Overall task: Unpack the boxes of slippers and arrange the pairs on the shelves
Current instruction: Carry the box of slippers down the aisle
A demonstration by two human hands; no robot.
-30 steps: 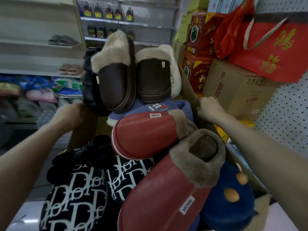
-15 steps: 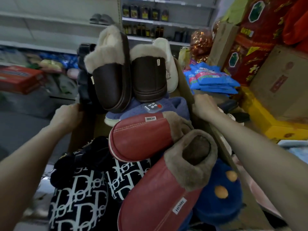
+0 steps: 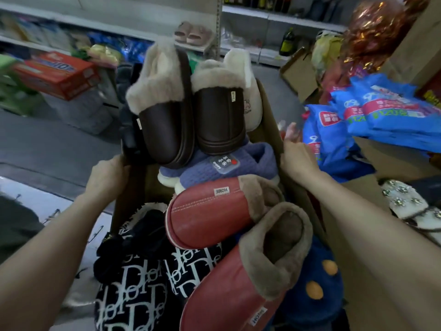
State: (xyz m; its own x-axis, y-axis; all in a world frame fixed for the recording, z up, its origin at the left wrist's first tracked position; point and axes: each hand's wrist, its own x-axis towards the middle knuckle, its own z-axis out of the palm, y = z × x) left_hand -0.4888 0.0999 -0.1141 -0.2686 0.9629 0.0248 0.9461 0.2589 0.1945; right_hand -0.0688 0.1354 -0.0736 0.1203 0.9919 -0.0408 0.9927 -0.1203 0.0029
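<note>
Box (image 3: 269, 115) swung round: shelves (image 3: 119, 20) now at 12 o'clock, blue packs (image 3: 381, 111) at 3. Left hand (image 3: 105, 177) and right hand (image 3: 297, 156) still curl fingers over its walls. Slippers (image 3: 167, 130) heaped inside; likely carrying, unpacking not begun.

Left hand (image 3: 107, 180) and right hand (image 3: 298, 160) hold a box (image 3: 270, 123) heaped with slippers (image 3: 207, 211).

The cardboard box (image 3: 270, 120) (brown, open-topped) carries heaped slippers (image 3: 205, 211).
</note>
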